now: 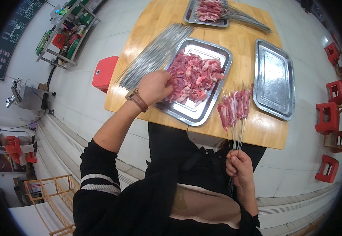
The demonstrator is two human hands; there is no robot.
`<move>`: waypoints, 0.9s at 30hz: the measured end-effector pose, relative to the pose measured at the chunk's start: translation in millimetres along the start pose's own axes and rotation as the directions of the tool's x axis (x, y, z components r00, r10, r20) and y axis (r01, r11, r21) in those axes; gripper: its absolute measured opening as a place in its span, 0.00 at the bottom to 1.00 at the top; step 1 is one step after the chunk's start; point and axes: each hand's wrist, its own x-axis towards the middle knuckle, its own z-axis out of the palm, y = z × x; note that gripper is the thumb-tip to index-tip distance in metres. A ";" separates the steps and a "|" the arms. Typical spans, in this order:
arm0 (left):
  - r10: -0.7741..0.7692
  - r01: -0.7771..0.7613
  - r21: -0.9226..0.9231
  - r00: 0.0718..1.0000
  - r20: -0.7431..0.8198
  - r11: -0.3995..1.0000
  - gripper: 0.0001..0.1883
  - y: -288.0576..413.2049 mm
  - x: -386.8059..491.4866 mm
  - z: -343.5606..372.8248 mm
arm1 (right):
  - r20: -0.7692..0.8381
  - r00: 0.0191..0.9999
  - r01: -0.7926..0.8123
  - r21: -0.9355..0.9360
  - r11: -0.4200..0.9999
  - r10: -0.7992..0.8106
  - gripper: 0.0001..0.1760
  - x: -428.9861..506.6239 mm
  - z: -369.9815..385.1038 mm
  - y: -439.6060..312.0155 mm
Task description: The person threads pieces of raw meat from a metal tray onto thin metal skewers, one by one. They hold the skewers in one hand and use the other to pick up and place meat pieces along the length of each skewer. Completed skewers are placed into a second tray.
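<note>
My right hand (239, 168) grips a bundle of thin metal skewers (238, 138) by their lower ends, in front of the table's near edge. Strips of raw meat (235, 106) are threaded on their upper parts, over the right side of the tabletop. At the left edge of a heap of cut raw meat (196, 76) is my left hand (156, 87), fingers curled down. Whether a piece is pinched there is hidden. A rectangular metal tray (193, 118) carries the heap. Many bare metal skewers (156, 54) lie fanned out left of this tray.
A second metal tray (274, 79) rests at the wooden table's (241, 44) right edge. At the far side, another tray (190, 14) holds meat-laden skewers (209, 10). Red stools (104, 72) stand around. One person (14, 149) is at the far left, near a wooden rack (50, 191).
</note>
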 end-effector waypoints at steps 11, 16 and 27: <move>-0.058 0.268 -0.942 0.964 0.261 0.201 0.14 20.3 -10.3 -37.7 | 0.004 1.000 0.002 0.011 1.000 -0.002 0.07 0.6 2.3 -0.3; -0.109 0.260 -0.952 0.963 0.245 0.160 0.14 38.4 -4.5 -22.5 | 0.007 1.000 -0.003 -0.009 1.000 0.003 0.07 -1.7 2.5 -0.5; 0.168 0.128 -0.892 0.961 0.219 0.433 0.22 33.2 -13.3 -33.1 | -0.018 1.000 0.003 -0.037 0.999 -0.004 0.07 -1.4 3.3 1.6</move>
